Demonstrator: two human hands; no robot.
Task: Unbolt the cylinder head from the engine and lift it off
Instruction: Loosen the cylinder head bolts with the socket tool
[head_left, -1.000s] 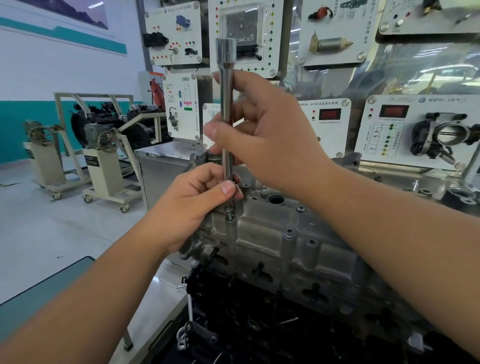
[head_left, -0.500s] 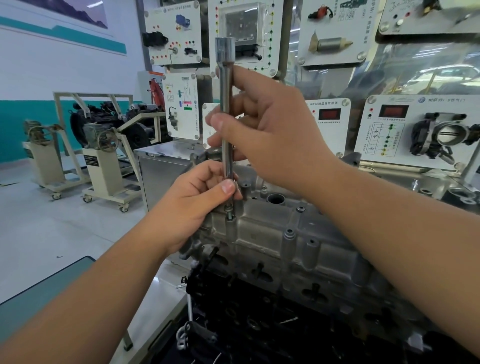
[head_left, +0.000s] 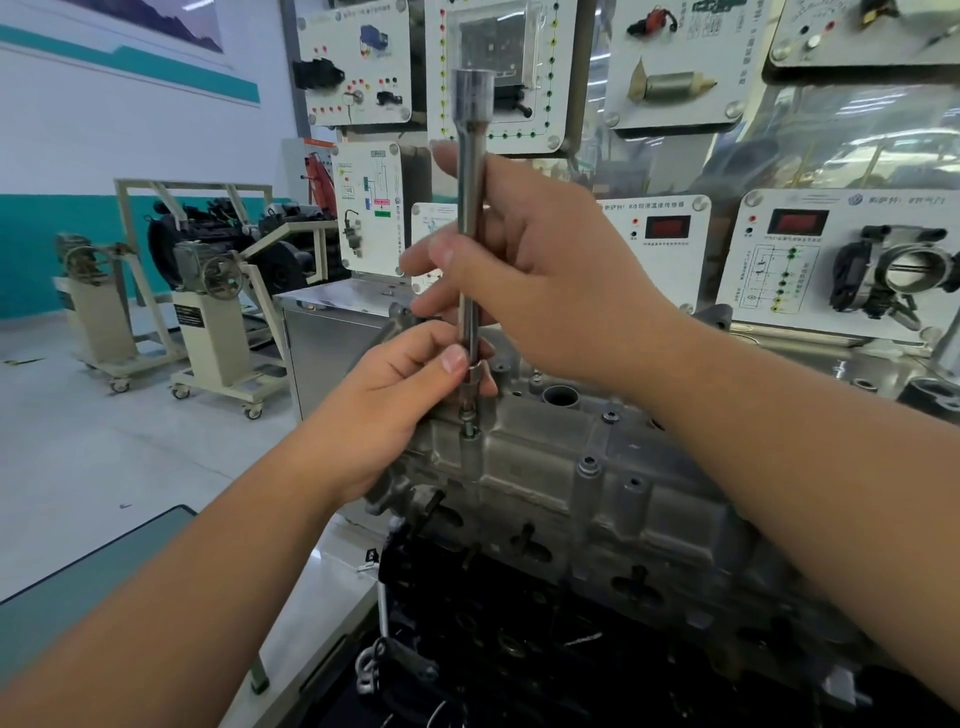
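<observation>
Bare grey cylinder head (head_left: 587, 499), bolts seemingly in place.

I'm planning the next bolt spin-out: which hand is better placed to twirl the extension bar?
Probably the right hand: it grips the upright extension bar mid-shaft. The left hand pinches its lower end just above the bolt on the cylinder head, steadying it.

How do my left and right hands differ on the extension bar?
The left hand pinches the extension bar at its bottom, just above the bolt; the right hand grips mid-shaft, higher. The left comes from below-left, the right from the right. Both hold the upright bar.
</observation>
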